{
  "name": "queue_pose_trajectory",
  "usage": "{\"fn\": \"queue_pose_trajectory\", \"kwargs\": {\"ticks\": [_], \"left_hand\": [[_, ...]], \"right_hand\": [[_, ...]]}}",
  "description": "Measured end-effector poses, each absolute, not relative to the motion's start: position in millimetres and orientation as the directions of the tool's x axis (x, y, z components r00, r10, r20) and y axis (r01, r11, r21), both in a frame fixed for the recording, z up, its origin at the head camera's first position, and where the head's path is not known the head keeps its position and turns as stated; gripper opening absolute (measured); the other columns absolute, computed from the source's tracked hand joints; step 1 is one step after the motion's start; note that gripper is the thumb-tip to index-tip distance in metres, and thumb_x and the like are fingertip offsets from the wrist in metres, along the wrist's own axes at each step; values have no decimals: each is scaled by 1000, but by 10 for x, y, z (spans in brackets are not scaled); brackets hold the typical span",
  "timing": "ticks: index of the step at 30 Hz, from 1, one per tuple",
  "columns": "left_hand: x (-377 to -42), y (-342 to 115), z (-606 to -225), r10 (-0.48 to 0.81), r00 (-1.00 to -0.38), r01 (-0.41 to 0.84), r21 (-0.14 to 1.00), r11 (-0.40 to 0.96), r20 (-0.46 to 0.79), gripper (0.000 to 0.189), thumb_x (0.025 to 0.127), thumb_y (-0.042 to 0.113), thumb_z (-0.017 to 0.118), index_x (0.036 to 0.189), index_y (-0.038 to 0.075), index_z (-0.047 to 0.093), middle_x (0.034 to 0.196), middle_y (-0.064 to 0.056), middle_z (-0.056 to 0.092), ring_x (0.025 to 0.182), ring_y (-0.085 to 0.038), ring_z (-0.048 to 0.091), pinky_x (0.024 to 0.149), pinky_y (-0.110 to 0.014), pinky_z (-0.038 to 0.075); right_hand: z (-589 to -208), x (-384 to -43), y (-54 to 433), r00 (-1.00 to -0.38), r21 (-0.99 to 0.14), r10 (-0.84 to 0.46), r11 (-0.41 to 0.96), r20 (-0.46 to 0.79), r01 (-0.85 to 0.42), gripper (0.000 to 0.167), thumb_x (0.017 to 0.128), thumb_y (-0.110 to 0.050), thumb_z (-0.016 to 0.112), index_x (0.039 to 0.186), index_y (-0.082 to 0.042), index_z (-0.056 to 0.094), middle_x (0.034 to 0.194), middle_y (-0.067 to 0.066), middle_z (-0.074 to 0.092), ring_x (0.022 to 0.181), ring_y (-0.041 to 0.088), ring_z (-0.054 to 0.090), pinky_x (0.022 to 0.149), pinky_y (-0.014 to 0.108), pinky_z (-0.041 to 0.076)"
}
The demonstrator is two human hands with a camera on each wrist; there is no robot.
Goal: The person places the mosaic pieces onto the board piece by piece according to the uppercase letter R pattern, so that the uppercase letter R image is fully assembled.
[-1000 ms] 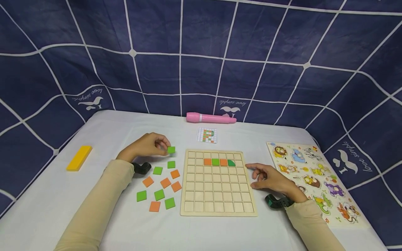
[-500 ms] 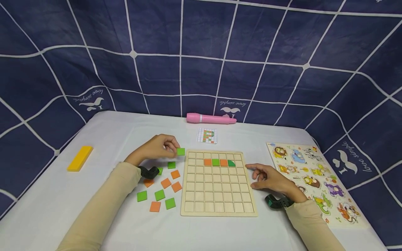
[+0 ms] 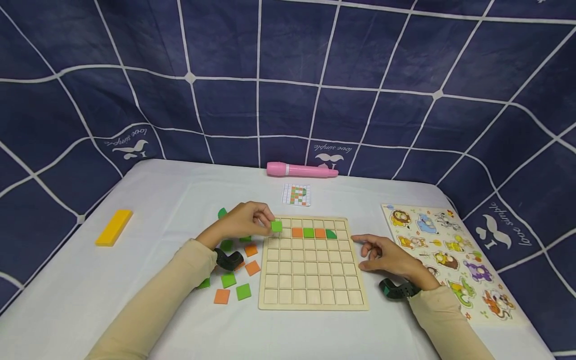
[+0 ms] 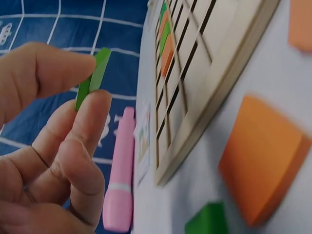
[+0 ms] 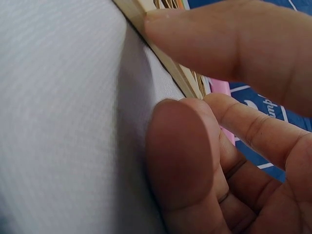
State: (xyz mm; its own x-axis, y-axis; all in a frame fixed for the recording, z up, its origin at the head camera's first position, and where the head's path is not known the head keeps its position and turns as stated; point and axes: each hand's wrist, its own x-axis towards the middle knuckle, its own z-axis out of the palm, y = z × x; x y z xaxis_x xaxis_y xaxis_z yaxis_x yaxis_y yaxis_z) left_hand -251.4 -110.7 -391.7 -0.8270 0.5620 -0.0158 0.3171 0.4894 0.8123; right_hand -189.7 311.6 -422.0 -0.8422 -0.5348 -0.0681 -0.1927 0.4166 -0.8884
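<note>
My left hand [image 3: 245, 220] pinches a green square tile [image 3: 276, 227] between thumb and fingers, over the upper left corner of the wooden grid board [image 3: 313, 298]. In the left wrist view the held tile [image 4: 100, 70] stands on edge between the fingertips. One row on the board carries two orange tiles [image 3: 297, 232] with a green tile [image 3: 308, 232] between them, then a dark green rounded piece [image 3: 331, 234]. My right hand [image 3: 389, 257] rests at the board's right edge, thumb and index fingertips against it, other fingers loosely bent.
Several loose green and orange tiles [image 3: 221, 296] lie left of the board, some partly under the left arm. A pattern card [image 3: 297, 194] and a pink pen-like stick [image 3: 303, 170] lie behind it. A yellow block [image 3: 114, 228] is far left, an animal puzzle [image 3: 450, 255] right.
My left hand has carried the green tile rightward and slightly nearer, from beside the board to over its corner. A dark green rounded piece has come into view behind the wrist. The right hand stays put.
</note>
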Motion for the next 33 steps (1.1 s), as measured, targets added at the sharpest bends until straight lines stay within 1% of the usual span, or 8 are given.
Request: {"fn": "queue_pose_trajectory", "kwargs": {"ticks": [6, 11, 14, 20, 25, 33], "left_hand": [[-2471, -974, -3938, 550, -833, 293, 800, 523, -54, 26, 84, 14, 86, 106, 7, 76, 90, 2, 75, 83, -14, 67, 81, -32, 53], [-2456, -868, -3934, 554, -829, 300, 773, 559, -79, 27, 83, 16, 86, 107, 9, 77, 87, 4, 74, 82, -13, 66, 82, -32, 52], [-2442, -795, -3925, 557, -824, 304, 752, 585, -100, 27, 82, 18, 87, 106, 10, 77, 87, 6, 74, 82, -12, 65, 80, -31, 52], [-2404, -653, -3918, 541, -827, 284, 716, 638, -154, 26, 81, 14, 87, 105, 10, 77, 84, 5, 72, 79, -12, 63, 74, -29, 49], [-2375, -569, -3932, 519, -839, 286, 679, 677, -165, 23, 81, 13, 87, 101, 13, 76, 82, 6, 71, 75, -12, 61, 70, -29, 47], [-2374, -504, -3946, 512, -841, 306, 629, 715, -174, 22, 84, 18, 88, 101, 16, 75, 84, 10, 70, 77, -11, 62, 70, -31, 47]], "right_hand": [[-4201, -1901, 3106, -847, -881, -526, 434, -77, -189, 72, 88, 2, 82, 147, 20, 47, 101, 11, 57, 79, 10, 51, 69, 22, 45], [-4195, -1898, 3105, -849, -877, -524, 438, -71, -197, 71, 88, 2, 82, 147, 21, 47, 101, 11, 58, 79, 10, 52, 69, 23, 46], [-4198, -1898, 3107, -849, -877, -524, 438, -70, -198, 71, 88, 2, 82, 147, 21, 47, 101, 11, 58, 78, 10, 52, 69, 23, 46], [-4200, -1897, 3108, -846, -882, -530, 428, -68, -198, 71, 88, 2, 82, 147, 21, 47, 101, 10, 57, 79, 10, 52, 70, 23, 46], [-4200, -1895, 3107, -846, -888, -528, 421, -74, -185, 71, 88, 2, 82, 147, 21, 47, 101, 10, 57, 79, 10, 52, 70, 22, 46], [-4210, -1902, 3111, -847, -884, -526, 429, -78, -185, 71, 88, 2, 82, 147, 21, 47, 102, 11, 58, 79, 10, 53, 70, 23, 46]]}}
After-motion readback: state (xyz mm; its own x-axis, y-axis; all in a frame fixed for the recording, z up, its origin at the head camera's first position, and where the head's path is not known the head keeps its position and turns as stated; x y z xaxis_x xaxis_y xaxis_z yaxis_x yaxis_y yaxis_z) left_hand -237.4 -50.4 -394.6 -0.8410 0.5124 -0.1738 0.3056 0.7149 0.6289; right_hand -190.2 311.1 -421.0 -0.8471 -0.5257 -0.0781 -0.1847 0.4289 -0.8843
